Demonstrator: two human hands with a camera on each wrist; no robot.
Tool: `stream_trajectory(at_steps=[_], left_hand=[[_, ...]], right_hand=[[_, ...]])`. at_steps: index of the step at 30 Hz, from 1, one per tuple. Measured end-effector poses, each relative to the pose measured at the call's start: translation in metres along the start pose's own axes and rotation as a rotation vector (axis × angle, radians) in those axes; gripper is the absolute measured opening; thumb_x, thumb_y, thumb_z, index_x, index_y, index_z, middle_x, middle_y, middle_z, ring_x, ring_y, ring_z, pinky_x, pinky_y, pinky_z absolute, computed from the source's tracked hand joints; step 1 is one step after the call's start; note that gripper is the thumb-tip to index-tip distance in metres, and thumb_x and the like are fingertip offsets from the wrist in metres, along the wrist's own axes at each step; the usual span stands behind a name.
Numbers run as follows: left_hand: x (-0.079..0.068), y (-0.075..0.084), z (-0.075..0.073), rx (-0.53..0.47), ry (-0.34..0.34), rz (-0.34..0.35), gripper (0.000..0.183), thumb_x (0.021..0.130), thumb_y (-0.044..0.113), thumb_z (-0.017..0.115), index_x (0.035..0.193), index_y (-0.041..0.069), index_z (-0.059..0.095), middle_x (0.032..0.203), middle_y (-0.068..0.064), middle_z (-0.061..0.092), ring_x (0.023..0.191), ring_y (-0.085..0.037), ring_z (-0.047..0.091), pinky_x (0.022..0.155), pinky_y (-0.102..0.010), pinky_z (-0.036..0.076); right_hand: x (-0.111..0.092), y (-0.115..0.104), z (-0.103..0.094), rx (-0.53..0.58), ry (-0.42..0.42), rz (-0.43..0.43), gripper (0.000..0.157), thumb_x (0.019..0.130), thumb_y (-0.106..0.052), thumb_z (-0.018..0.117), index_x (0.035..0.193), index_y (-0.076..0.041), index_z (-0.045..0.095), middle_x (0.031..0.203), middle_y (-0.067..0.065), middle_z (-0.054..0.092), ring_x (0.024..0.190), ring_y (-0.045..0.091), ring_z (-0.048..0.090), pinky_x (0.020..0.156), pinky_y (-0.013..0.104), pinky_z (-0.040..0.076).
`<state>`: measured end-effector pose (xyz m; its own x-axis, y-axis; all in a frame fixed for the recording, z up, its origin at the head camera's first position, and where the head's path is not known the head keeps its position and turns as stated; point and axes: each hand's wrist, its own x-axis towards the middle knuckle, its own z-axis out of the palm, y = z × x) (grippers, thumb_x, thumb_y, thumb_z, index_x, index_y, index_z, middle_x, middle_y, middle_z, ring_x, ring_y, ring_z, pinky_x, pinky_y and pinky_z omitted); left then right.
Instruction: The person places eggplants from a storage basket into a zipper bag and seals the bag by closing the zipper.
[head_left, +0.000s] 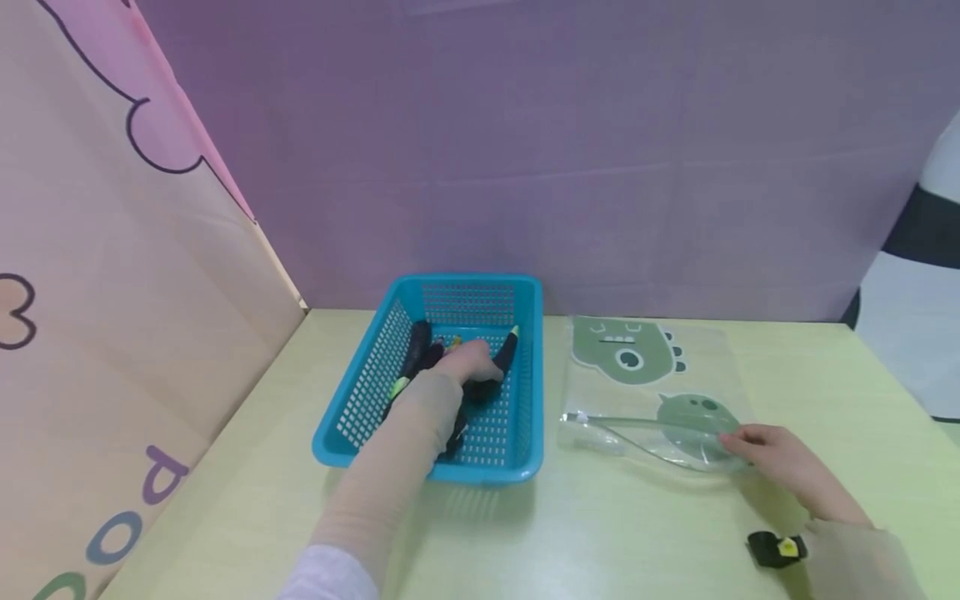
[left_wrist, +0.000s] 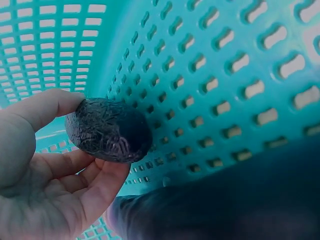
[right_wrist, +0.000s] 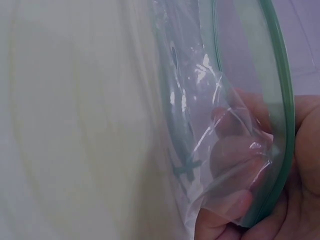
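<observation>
Plainly, the left hand [head_left: 471,360] grips one dark wrinkled fruit [left_wrist: 107,130] inside one blue basket [head_left: 487,475] at the frame's centre, its long axis lying sideways, dipping rightward, in the left wrist view. Around it lie seemingly at least three dark vegetables [head_left: 416,346], partly hidden by the arm [head_left: 397,467]. At right, the right hand [head_left: 776,454] pinches one clear bag [head_left: 648,396], mouth towards the lower edge.

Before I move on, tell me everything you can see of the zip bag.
The zip bag looks like clear, glossy plastic, printed with green cartoon shapes, one with a large round eye. It lies on the pale table, right of the blue basket. Its green-edged mouth gapes toward the person, with a slider at the left end; the right hand holds the right end.
</observation>
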<state>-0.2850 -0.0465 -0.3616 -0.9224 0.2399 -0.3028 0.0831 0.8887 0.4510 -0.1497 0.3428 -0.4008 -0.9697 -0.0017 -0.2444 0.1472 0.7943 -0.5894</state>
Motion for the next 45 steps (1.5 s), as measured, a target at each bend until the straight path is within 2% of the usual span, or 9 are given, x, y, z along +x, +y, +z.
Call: stream_trajectory(at_steps=[7, 11, 20, 25, 30, 33, 37, 41, 45], left_hand=[[0.0, -0.002, 0.001, -0.01, -0.005, -0.021, 0.036, 0.085, 0.026, 0.064, 0.112, 0.003, 0.056, 0.103, -0.011, 0.06, 0.088, -0.024, 0.055, 0.088, -0.04, 0.049], [0.0, -0.006, 0.002, 0.003, -0.001, 0.002, 0.031, 0.084, 0.025, 0.065, 0.105, 0.003, 0.058, 0.096, -0.01, 0.06, 0.085, -0.023, 0.055, 0.085, -0.038, 0.049], [0.0, -0.008, 0.0, -0.013, 0.014, 0.039, 0.028, 0.083, 0.024, 0.064, 0.1, 0.003, 0.058, 0.092, -0.01, 0.06, 0.081, -0.023, 0.054, 0.081, -0.037, 0.049], [0.001, -0.008, -0.001, -0.038, 0.027, 0.032, 0.032, 0.082, 0.023, 0.064, 0.104, 0.001, 0.059, 0.094, -0.011, 0.062, 0.081, -0.022, 0.055, 0.081, -0.036, 0.05], [0.001, -0.006, -0.002, -0.074, 0.031, 0.027, 0.033, 0.082, 0.023, 0.064, 0.103, -0.001, 0.059, 0.093, -0.012, 0.062, 0.078, -0.021, 0.056, 0.075, -0.035, 0.051], [0.001, -0.005, -0.004, -0.088, 0.031, 0.032, 0.029, 0.083, 0.025, 0.064, 0.098, 0.001, 0.059, 0.086, -0.009, 0.059, 0.074, -0.02, 0.052, 0.068, -0.032, 0.048], [0.002, -0.002, -0.008, -0.124, 0.034, 0.034, 0.024, 0.084, 0.027, 0.064, 0.083, 0.005, 0.055, 0.075, -0.005, 0.051, 0.067, -0.018, 0.047, 0.064, -0.033, 0.045], [0.003, -0.001, -0.012, -0.156, 0.042, 0.029, 0.027, 0.083, 0.029, 0.064, 0.072, 0.01, 0.048, 0.069, -0.003, 0.048, 0.064, -0.018, 0.046, 0.072, -0.041, 0.05], [0.006, 0.0, -0.014, -0.185, 0.041, 0.031, 0.035, 0.083, 0.031, 0.064, 0.06, 0.013, 0.045, 0.058, 0.001, 0.042, 0.057, -0.016, 0.042, 0.078, -0.046, 0.05]], right_hand=[[0.0, 0.003, 0.004, 0.023, -0.011, 0.016, 0.041, 0.097, -0.038, 0.044, 0.096, -0.001, 0.061, 0.078, -0.002, 0.056, 0.07, 0.01, 0.044, 0.061, 0.023, 0.037], [-0.001, 0.003, 0.006, 0.04, -0.02, 0.028, 0.039, 0.096, -0.038, 0.044, 0.091, -0.003, 0.06, 0.075, -0.002, 0.054, 0.068, 0.01, 0.042, 0.059, 0.023, 0.036], [-0.001, 0.0, 0.007, 0.042, -0.017, 0.026, 0.037, 0.097, -0.035, 0.044, 0.089, -0.003, 0.06, 0.073, -0.002, 0.051, 0.066, 0.011, 0.041, 0.058, 0.023, 0.036], [0.001, 0.0, 0.008, 0.043, -0.017, 0.043, 0.037, 0.096, -0.037, 0.045, 0.089, -0.004, 0.061, 0.073, -0.003, 0.052, 0.066, 0.01, 0.042, 0.057, 0.023, 0.036], [0.0, 0.001, 0.008, 0.044, -0.015, 0.047, 0.037, 0.096, -0.037, 0.045, 0.088, -0.004, 0.061, 0.07, -0.003, 0.05, 0.063, 0.01, 0.041, 0.055, 0.024, 0.036], [0.0, 0.002, 0.006, 0.043, -0.018, 0.045, 0.039, 0.096, -0.038, 0.045, 0.09, -0.004, 0.061, 0.072, -0.003, 0.051, 0.065, 0.01, 0.041, 0.056, 0.024, 0.036], [0.0, 0.002, 0.004, 0.037, -0.018, 0.049, 0.04, 0.096, -0.039, 0.045, 0.093, -0.003, 0.062, 0.075, -0.003, 0.054, 0.067, 0.01, 0.043, 0.057, 0.023, 0.037], [0.001, 0.002, 0.002, 0.031, -0.02, 0.049, 0.041, 0.096, -0.04, 0.045, 0.094, -0.003, 0.062, 0.077, -0.002, 0.055, 0.068, 0.011, 0.043, 0.059, 0.024, 0.037], [0.0, 0.002, 0.002, 0.034, -0.021, 0.047, 0.041, 0.096, -0.04, 0.045, 0.095, -0.002, 0.062, 0.077, -0.002, 0.055, 0.069, 0.011, 0.043, 0.059, 0.023, 0.037]])
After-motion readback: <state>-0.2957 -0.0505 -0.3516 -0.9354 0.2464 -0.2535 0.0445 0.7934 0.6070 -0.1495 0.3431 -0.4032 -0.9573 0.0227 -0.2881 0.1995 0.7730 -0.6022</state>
